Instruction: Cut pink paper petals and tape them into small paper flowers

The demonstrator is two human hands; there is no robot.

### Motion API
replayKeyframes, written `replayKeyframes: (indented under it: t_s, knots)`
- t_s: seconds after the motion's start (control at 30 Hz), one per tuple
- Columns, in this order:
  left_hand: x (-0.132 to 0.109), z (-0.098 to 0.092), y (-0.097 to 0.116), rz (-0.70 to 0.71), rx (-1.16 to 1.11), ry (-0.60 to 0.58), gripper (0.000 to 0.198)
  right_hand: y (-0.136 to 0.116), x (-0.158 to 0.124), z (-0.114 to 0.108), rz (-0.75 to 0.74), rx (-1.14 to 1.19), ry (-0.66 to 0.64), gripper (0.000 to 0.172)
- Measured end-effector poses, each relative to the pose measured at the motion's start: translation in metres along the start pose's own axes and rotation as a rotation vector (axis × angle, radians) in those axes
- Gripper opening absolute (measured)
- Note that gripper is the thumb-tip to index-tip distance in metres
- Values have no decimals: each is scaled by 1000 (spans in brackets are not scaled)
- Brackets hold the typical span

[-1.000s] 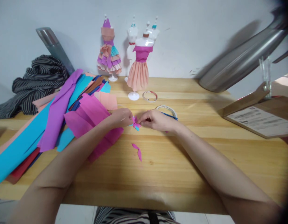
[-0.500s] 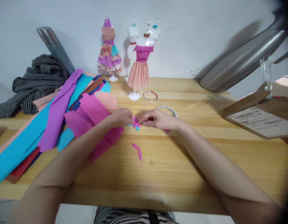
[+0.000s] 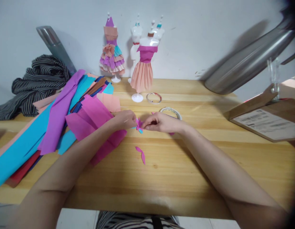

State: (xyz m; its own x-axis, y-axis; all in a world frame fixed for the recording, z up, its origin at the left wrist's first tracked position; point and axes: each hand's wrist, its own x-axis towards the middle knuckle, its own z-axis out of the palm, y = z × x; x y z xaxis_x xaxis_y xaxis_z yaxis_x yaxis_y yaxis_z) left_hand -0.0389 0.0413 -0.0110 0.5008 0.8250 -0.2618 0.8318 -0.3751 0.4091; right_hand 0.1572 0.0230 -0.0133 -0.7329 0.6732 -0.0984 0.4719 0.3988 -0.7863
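Between my two hands is a small paper flower (image 3: 139,124) with magenta petals and blue pieces below them. My left hand (image 3: 125,120) is closed in a pinch on the flower's left side. From the right, my right hand (image 3: 159,122) pinches a petal at its edge with thumb and forefinger. A loose magenta paper scrap (image 3: 141,155) lies on the table in front of the flower. Left of my hands, magenta crepe paper (image 3: 97,114) is spread beneath my left forearm. A tape roll (image 3: 171,112) lies flat just behind my right hand.
Mini mannequins stand along the wall, one in a magenta-and-peach dress (image 3: 143,71), another in a ruffled dress (image 3: 111,54). A bracelet-like ring (image 3: 154,98) lies near them. Coloured paper strips (image 3: 30,133) cover the left side. A steel jug (image 3: 247,57) and cardboard box (image 3: 269,117) stand right.
Both hands stay almost in place on the flower. The right fingertips have shifted very slightly at the petal.
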Motion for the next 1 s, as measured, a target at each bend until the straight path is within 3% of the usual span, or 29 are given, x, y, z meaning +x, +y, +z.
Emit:
replayKeyframes:
  t_s: [0.17, 0.33, 0.43, 0.7, 0.8, 1.0]
  knots:
    - [-4, -5, -1, 6, -128, -27, 22, -1, 2, 4, 91, 17, 194, 20]
    - [-11, -20, -5, 32, -467, -114, 16, -8, 5, 11, 95, -68, 250, 20]
    - [-18, -30, -3, 64, -615, -182, 19, -10, 6, 12, 86, 37, 287, 18]
    - [-22, -36, -1, 118, -709, -259, 21, -18, -2, 4, 79, 458, 241, 18]
    - [-22, -35, -1, 137, -782, -294, 23, -21, -3, 5, 53, 589, 197, 25]
    - [-21, -35, -4, 168, -815, -283, 21, -15, -2, 7, 107, 769, 132, 26]
